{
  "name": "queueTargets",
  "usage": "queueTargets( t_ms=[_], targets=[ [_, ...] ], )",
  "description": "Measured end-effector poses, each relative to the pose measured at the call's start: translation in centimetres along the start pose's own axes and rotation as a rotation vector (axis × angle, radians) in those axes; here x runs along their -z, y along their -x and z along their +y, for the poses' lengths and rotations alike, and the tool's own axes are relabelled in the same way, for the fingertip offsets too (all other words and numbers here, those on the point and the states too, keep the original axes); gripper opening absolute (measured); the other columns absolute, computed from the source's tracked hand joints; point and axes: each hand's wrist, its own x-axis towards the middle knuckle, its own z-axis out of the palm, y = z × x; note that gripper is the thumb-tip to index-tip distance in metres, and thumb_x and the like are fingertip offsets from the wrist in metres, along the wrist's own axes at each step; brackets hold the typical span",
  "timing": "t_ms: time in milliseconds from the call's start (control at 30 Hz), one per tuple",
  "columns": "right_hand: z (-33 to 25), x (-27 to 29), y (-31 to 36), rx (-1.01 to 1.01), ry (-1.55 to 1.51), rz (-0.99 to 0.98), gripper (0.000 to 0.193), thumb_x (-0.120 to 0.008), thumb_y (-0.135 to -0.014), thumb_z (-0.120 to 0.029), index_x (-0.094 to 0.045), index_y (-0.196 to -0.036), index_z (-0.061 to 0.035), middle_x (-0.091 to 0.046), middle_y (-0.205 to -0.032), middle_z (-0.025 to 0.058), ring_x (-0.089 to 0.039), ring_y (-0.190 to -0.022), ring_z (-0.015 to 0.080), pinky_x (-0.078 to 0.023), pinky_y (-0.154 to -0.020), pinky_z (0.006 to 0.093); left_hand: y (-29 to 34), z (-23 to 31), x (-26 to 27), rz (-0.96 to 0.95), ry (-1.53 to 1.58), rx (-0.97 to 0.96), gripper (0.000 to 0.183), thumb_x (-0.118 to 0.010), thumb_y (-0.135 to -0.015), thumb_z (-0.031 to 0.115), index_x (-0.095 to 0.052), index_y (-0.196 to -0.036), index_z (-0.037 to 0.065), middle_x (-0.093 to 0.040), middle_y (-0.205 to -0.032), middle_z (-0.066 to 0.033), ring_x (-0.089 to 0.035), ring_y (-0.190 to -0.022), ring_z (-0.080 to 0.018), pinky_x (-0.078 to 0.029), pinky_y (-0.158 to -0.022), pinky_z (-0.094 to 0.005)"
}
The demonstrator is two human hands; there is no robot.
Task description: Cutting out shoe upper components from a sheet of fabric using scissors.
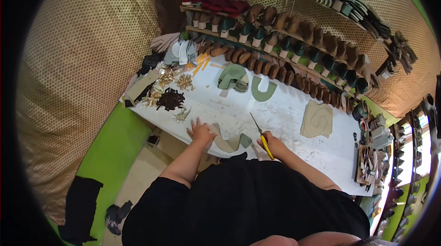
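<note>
My right hand (273,145) is closed round the yellow handles of a pair of scissors (263,136). Their dark blades point up and to the left over the white table. My left hand (200,132) lies on the table near its front edge, fingers spread. Right beside it, a curved beige-green piece of sheet material (226,144) bends toward the scissors; whether the hand presses on its end I cannot tell. Farther back rest a stack of green curved pieces (234,77) and a single U-shaped green piece (263,91). A beige sheet with a curved shape (317,120) lies to the right.
Small green scraps (182,115), a dark brown heap (170,99) and gold-coloured bits (185,81) cover the table's left end. Behind, shelves hold rows of wooden shoe lasts (266,67) and heeled shapes (259,35). Odds and ends (367,163) crowd the right edge.
</note>
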Motion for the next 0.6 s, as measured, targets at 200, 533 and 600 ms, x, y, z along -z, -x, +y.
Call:
queueTargets(
  t_ms=[200, 533, 600],
  targets=[
    [1.9, 1.6, 2.4, 0.030, 0.001, 0.047, 0.060, -0.053, -0.097, -0.054, -0.048, -0.121, -0.0005, -0.067, -0.098, 0.0289, -0.065, -0.093, 0.0472, -0.051, -0.079, 0.0505, -0.6, -0.2, -0.6, 0.219, -0.071, -0.201, 0.047, -0.082, -0.071, 0.049, -0.066, -0.109, 0.027, -0.010, -0.164, -0.0156, 0.001, -0.150, -0.0438, -0.007, -0.115, -0.0678],
    [3.2, 4.2, 4.7, 0.011, -0.027, 0.049, 0.061, -0.053, -0.096, -0.056, -0.051, -0.119, -0.0001, -0.067, -0.102, 0.0284, -0.064, -0.098, 0.0461, -0.051, -0.083, 0.0489, 0.5, 0.3, -0.9, 0.354, 0.082, -0.147, 0.031, -0.080, -0.071, 0.034, -0.071, -0.099, 0.024, -0.032, -0.157, -0.0168, -0.016, -0.148, -0.0442, -0.015, -0.115, -0.0660],
    [3.1, 4.6, 4.8, -0.017, -0.017, 0.051, 0.062, -0.054, -0.095, -0.057, -0.051, -0.121, -0.0007, -0.067, -0.103, 0.0282, -0.064, -0.098, 0.0458, -0.051, -0.084, 0.0484, -0.3, -0.4, -1.5, 0.452, 0.250, -0.178, 0.025, -0.077, -0.073, 0.031, -0.071, -0.095, 0.022, -0.035, -0.156, -0.0179, -0.019, -0.146, -0.0450, -0.018, -0.114, -0.0653]
  ],
)
